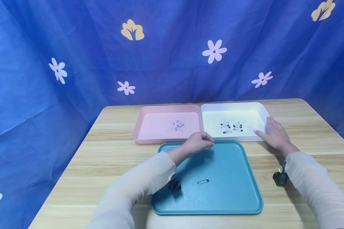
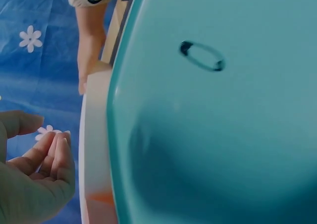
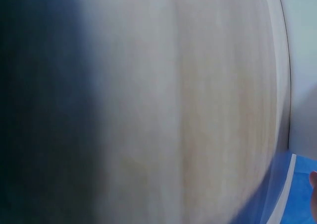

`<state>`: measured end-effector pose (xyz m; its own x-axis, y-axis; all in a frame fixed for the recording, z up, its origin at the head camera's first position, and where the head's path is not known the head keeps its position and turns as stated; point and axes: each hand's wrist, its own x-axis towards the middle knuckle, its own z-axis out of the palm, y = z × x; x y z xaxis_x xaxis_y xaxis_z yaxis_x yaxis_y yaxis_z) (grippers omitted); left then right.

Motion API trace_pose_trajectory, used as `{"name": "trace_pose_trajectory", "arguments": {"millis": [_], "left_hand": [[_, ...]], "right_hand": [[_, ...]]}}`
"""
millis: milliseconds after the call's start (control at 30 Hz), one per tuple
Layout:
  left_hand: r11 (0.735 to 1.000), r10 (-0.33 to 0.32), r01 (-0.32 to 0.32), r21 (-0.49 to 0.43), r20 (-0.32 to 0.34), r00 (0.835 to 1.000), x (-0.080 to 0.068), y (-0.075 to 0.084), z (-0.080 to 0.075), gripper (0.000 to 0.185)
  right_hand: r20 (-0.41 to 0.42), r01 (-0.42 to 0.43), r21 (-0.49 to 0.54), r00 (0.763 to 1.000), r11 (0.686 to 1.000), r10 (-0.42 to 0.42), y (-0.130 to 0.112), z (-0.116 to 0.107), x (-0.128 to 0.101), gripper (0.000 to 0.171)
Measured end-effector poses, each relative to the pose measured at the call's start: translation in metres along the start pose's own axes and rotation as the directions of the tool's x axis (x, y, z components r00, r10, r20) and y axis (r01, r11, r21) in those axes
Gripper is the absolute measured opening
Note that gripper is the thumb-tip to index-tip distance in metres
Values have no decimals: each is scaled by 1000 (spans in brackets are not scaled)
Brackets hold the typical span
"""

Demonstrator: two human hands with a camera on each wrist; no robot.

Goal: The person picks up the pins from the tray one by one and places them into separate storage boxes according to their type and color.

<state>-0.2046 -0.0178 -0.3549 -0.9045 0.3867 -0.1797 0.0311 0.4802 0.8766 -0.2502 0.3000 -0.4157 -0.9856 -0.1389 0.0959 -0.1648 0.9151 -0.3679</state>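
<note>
A teal tray (image 1: 240, 197) lies at the table's front with a single black safety pin (image 1: 203, 181) on it, seen close in the left wrist view as the pin (image 2: 201, 55) on the teal tray (image 2: 223, 149). My left hand (image 1: 202, 141) hovers over the tray's far edge, fingers loosely curled (image 2: 52, 152), thumb apart, nothing visible between them. My right hand (image 1: 273, 133) lies flat on the table, fingers straight, touching the near right corner of the white tray (image 1: 261, 109), which holds several black pins (image 1: 231, 127). A pink tray (image 1: 149, 124) holds several silver pins (image 1: 177, 125).
The pink and white trays stand side by side behind the teal tray on a wooden table (image 1: 109, 159). A blue flowered cloth (image 1: 74, 47) hangs behind and to the sides. The right wrist view shows only blurred tabletop (image 3: 198, 110) and the white tray's edge (image 3: 303, 60).
</note>
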Motion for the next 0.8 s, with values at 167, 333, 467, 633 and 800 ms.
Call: {"name": "trace_pose_trajectory", "arguments": {"millis": [167,333,467,633,800], "left_hand": [[1000,10,-10,-6,53,999,-13,-7,3,11],[997,-1,-6,71,107,994,-26,-17,4,13],[993,-8,-7,117,129,992,-34,-26,6,14],[990,-2,-17,138,142,990,-41,-34,7,14],[989,-20,-3,149,154,988,-47,-40,7,13]], "right_hand": [[-2,-8,-4,1000,1000,8,2,-1,1,91],[-2,-14,4,1000,1000,14,2,1,2,92],[-3,-1,9,1000,1000,1,1,1,2,91],[-9,4,9,1000,1000,-4,2,0,2,91],[1,-9,10,1000,1000,9,3,1,2,93]]}}
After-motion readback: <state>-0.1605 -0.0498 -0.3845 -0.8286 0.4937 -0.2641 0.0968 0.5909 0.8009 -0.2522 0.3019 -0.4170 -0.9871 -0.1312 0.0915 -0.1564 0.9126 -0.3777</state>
